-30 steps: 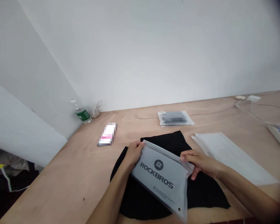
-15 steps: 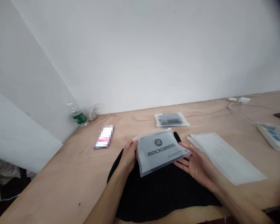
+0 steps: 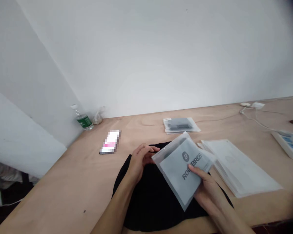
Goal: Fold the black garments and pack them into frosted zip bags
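Observation:
My right hand [image 3: 207, 190] grips a frosted zip bag [image 3: 179, 162] printed ROCKBROS, with the thumb pressed on its front and the other fingers behind it. The bag is tilted, one corner pointing down, and something flat and pale grey shows inside. At the bag's left corner is my left hand [image 3: 141, 159], its fingers loosely bent and apart, not gripping the bag; whether a fingertip touches it I cannot tell. Beneath both hands a black cloth [image 3: 151, 198] lies spread on the wooden table [image 3: 70, 182].
Several frosted bags [image 3: 244, 165] lie stacked on the right. Further back sits another small pile of filled bags [image 3: 182, 125]. A phone [image 3: 111, 142] lies at left, near a water bottle [image 3: 84, 121] by the wall. Cables and a power strip [image 3: 289, 143] are at far right.
The bag has turned from nearly level to tilted and shifted right. My left hand has let go of its edge, while my right hand has closed on it with the thumb in front.

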A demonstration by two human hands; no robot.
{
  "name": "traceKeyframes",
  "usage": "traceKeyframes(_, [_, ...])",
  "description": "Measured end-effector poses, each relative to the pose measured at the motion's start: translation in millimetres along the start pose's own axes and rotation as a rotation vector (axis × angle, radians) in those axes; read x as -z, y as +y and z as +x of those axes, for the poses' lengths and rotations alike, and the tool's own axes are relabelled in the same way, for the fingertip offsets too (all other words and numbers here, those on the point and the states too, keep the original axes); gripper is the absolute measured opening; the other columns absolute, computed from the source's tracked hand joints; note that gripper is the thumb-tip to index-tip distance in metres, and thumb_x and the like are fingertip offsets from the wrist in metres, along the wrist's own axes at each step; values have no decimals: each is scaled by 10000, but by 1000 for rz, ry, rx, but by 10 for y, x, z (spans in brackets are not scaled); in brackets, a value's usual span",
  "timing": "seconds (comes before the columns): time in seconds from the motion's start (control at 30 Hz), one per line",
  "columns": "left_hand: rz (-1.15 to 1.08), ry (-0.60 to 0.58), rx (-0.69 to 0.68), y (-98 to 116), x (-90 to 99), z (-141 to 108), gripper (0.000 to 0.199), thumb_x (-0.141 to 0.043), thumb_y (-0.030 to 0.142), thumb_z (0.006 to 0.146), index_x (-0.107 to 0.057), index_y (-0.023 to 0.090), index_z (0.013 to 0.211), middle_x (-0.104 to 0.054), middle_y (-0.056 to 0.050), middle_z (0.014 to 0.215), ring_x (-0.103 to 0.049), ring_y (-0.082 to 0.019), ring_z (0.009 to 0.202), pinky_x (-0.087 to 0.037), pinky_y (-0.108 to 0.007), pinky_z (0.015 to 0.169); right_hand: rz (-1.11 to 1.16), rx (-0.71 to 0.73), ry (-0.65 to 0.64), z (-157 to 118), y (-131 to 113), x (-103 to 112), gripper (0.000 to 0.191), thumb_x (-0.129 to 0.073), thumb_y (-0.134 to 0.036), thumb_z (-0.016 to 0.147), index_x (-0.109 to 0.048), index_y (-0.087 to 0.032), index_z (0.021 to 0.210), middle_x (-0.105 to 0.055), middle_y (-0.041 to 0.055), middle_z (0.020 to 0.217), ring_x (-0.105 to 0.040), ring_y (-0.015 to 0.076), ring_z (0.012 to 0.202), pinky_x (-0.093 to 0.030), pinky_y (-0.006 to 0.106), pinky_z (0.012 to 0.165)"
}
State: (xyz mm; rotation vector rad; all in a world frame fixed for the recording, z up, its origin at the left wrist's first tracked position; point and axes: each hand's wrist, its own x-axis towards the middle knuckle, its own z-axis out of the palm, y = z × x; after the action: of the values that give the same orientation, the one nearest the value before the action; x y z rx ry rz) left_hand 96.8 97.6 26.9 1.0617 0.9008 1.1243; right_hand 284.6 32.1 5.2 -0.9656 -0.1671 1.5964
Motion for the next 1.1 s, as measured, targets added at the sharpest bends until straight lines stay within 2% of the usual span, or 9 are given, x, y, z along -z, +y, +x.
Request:
traceKeyframes(0.1, [92, 26, -6, 80, 66, 0, 133, -654, 276, 729, -644, 148, 765, -677, -21, 783, -521, -53, 531, -384, -157, 483, -115, -28, -71, -31, -72, 18, 401, -732, -159, 611, -608, -172, 993, -695, 85, 982, -632, 286, 922, -461, 465, 888])
traceKeyframes(0.27, [206, -136, 135, 102, -3, -69, 290, -749, 225, 611, -698, 153, 887, -688, -37, 755, -472, -54, 455, -279, -161, 374, -273, -15, -226, -44, -115, 36, 348, -728, -150, 617, -632, -162, 952, -708, 83, 908, -642, 275, 857, -454, 478, 859])
traceKeyframes(0.43, [252, -210, 303, -5, -34, -69, 255, -752, 258, 603, -686, 144, 822, -592, 23, 568, -381, -26, 380, -174, -147, 324, -378, -23, -307, -43, -142, -20, 302, -721, -161, 639, -644, -156, 931, -705, 92, 920, -644, 255, 835, -478, 424, 807])
traceKeyframes(0.63, [170, -214, 353, -90, -22, -37, 235, -737, 276, 622, -664, 111, 774, -546, 29, 523, -346, -12, 345, -208, -143, 308, -332, 13, -164, 32, -134, 20, 293, -656, -327, 737, -606, -208, 1000, -697, 45, 906, -635, 200, 828, -491, 348, 763])
traceKeyframes(0.8, [93, -160, 310, -74, 10, -20, 235, -748, 275, 626, -613, 131, 753, -548, 46, 548, -386, -5, 311, -254, -132, 287, -385, 156, -2, 158, -174, 243, 219, -631, -423, 734, -594, -226, 822, -639, -21, 685, -578, 122, 607, -466, 238, 561])
traceKeyframes(0.93, [21, -55, 252, -69, 50, 5, 263, -751, 275, 639, -535, 159, 734, -530, 66, 562, -500, -34, 349, -301, -115, 281, -539, 463, 181, 220, -692, 521, 211, -642, -407, 679, -579, -221, 753, -585, -11, 654, -526, 119, 550, -444, 242, 499])
traceKeyframes(1.0, [-19, -12, 230, -62, 49, 10, 282, -745, 276, 651, -525, 174, 794, -579, 35, 682, -643, -112, 530, -404, -128, 340, -590, 584, 304, 270, -1112, 726, 176, -615, -375, 671, -573, -237, 771, -580, 4, 676, -530, 132, 565, -444, 260, 502])
traceKeyframes(1.03, [-38, 2, 221, -57, 41, 10, 296, -741, 276, 657, -525, 182, 835, -599, 15, 769, -679, -157, 645, -458, -150, 389, -770, 659, 374, 308, -1328, 843, 182, -562, -392, 692, -573, -241, 792, -592, 29, 689, -544, 153, 564, -452, 288, 496])
traceKeyframes(1.1, [-81, 10, 197, -48, 18, 2, 330, -735, 260, 666, -527, 195, 915, -607, -17, 923, -680, -228, 820, -536, -212, 511, -884, 740, 488, 416, -1709, 1088, 163, -536, -403, 699, -545, -261, 778, -572, 43, 640, -523, 175, 521, -432, 327, 469])
